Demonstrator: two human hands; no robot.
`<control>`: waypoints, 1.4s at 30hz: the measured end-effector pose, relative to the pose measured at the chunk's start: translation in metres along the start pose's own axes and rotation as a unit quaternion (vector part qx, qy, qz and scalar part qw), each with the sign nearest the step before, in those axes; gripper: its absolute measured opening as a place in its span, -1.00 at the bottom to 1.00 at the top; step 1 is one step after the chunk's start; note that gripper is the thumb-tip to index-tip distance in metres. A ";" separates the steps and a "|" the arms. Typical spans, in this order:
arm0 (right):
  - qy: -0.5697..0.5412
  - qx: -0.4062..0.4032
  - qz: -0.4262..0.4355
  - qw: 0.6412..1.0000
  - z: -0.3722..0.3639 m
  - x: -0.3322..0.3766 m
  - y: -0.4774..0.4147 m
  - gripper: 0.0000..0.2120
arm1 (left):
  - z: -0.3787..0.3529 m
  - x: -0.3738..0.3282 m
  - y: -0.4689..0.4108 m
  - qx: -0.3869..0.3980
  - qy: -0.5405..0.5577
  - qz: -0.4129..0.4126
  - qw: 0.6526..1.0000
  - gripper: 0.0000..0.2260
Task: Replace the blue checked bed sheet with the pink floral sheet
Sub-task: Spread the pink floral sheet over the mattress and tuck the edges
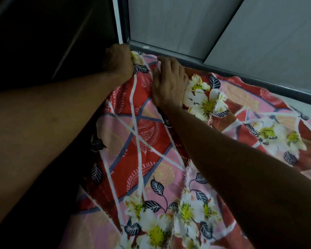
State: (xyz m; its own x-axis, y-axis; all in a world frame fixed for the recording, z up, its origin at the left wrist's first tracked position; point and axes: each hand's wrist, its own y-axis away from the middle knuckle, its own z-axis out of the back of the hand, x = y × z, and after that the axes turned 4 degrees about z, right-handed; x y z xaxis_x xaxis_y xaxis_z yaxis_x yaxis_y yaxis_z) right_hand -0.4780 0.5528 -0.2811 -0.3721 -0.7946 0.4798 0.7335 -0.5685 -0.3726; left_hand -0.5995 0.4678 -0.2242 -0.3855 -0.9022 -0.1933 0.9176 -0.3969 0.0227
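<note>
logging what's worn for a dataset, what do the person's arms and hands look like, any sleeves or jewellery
The left forearm and right forearm are bare, no sleeve in view. The left hand and right hand wear no gloves; no watch, ring or bracelet shows.

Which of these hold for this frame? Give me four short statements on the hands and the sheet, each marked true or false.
1. The left hand grips the pink floral sheet at the corner by the window frame. True.
2. The right hand is lifted clear of the sheet. False: it rests flat on it.
3. A blue checked sheet shows beside the floral one. False: only the floral one is in view.
4. The sheet lies wrinkled near the right hand. True.
</note>
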 end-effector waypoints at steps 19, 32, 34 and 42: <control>0.123 0.166 0.050 0.977 -0.009 0.014 -0.019 -0.42 | -0.003 0.001 -0.021 0.038 -0.153 -0.126 0.979 -0.82; 0.033 0.347 0.023 0.937 0.013 0.011 -0.048 -0.41 | -0.052 0.054 0.153 0.031 0.296 0.153 0.942 -0.55; -0.010 0.332 0.019 0.943 0.029 0.013 -0.047 -0.36 | -0.042 0.051 0.149 0.017 0.290 0.162 0.943 -0.60; 0.064 0.198 0.012 0.978 0.084 0.072 0.170 -0.44 | -0.022 0.066 0.125 0.022 0.065 0.088 0.994 -0.72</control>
State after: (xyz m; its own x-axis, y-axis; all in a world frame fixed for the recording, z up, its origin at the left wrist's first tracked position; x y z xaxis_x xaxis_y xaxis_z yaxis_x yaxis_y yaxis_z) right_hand -0.3324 0.4170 -0.2435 -0.4018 -0.8416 0.3609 0.8964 -0.4420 -0.0330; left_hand -0.5084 0.3623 -0.2563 -0.2018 -0.9297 -0.3081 0.9631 -0.2456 0.1103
